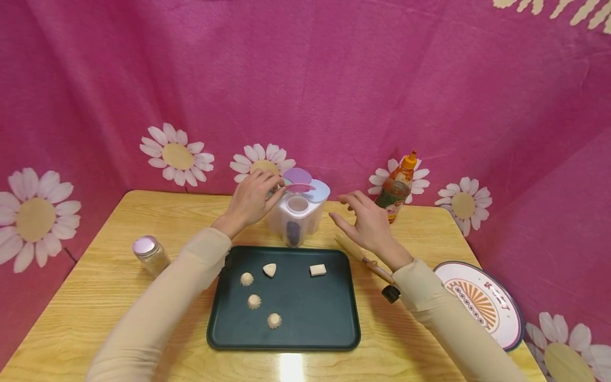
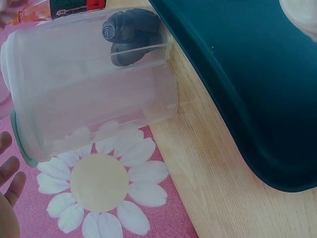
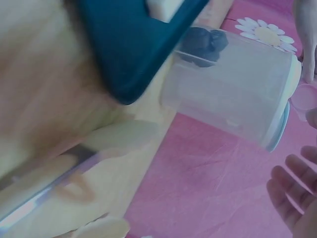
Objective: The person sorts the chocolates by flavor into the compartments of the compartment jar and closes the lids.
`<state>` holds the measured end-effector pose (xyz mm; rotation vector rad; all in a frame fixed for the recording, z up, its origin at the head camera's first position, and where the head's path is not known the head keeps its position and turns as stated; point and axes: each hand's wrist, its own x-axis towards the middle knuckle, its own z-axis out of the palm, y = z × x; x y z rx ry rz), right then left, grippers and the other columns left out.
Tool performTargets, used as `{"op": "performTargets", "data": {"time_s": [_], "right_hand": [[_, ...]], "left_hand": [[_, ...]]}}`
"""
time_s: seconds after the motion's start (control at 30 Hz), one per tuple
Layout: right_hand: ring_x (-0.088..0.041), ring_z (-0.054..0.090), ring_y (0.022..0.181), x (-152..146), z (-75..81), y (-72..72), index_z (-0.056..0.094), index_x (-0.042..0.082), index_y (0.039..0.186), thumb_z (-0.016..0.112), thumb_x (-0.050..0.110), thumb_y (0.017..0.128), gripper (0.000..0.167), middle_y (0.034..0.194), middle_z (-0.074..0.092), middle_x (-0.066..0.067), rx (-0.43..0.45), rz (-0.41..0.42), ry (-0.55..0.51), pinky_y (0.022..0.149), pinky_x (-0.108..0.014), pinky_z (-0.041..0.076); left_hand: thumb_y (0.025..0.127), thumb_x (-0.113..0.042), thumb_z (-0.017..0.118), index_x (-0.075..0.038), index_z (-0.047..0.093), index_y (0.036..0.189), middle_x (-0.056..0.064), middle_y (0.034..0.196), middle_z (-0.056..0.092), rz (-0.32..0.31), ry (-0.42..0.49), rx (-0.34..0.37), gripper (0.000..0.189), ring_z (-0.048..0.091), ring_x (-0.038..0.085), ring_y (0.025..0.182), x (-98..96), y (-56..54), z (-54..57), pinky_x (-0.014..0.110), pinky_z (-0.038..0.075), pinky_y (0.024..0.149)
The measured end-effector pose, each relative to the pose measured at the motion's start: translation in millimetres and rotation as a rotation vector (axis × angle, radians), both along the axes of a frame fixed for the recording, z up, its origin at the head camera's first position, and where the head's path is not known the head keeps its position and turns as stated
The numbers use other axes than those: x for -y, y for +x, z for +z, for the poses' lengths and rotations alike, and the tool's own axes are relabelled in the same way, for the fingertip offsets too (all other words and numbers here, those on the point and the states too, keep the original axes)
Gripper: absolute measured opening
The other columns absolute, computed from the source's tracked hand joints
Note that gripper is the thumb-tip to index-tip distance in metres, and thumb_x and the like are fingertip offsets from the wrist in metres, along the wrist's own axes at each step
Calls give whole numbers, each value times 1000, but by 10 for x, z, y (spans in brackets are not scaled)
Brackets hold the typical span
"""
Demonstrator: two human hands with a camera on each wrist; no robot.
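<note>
My left hand (image 1: 256, 197) pinches the edge of a small pink lid (image 1: 299, 188) between thumb and fingertips. That lid is raised over the round opening of a clear container (image 1: 298, 212) with several coloured lids at its top. Through the container's wall shows a dark lumpy thing (image 2: 131, 34) near the bottom. On the other side my right hand (image 1: 367, 223) hovers apart from the container, its fingers loosely bent with nothing in them. In the right wrist view its fingers (image 3: 287, 183) are spread below the light blue lid (image 3: 279, 128).
In front lies a dark green tray (image 1: 310, 323) with several small cream pieces. A jar (image 1: 153, 256) with a pale purple lid stands at left. To the right are a sauce bottle (image 1: 397, 188), a long pale utensil (image 1: 350, 246) and a round printed plate (image 1: 446, 273). Pink cloth (image 1: 334, 95) hangs behind.
</note>
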<state>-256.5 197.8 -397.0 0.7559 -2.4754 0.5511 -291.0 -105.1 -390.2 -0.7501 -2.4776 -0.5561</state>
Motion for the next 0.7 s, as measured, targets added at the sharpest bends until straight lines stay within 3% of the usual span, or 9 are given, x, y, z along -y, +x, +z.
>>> {"op": "performTargets", "data": {"time_s": [0.3,0.7], "right_hand": [[-28,67,93,369,111,-259,73,6,123,81,26,92,38,111,73,-12,-35,112,-85,76,-42,61],[-26,69,89,642,169,-331,79,9,111,80,18,94,19,104,75,-10,-73,158,-44,73,-41,64]], "left_hand": [[100,-25,73,-12,73,113,11,105,74,-14,11,-16,19,60,27,100,-4,6,-7,42,57,87],[98,-24,75,-12,72,113,8,105,73,-41,6,-41,20,60,26,98,-15,54,13,40,57,86]]}}
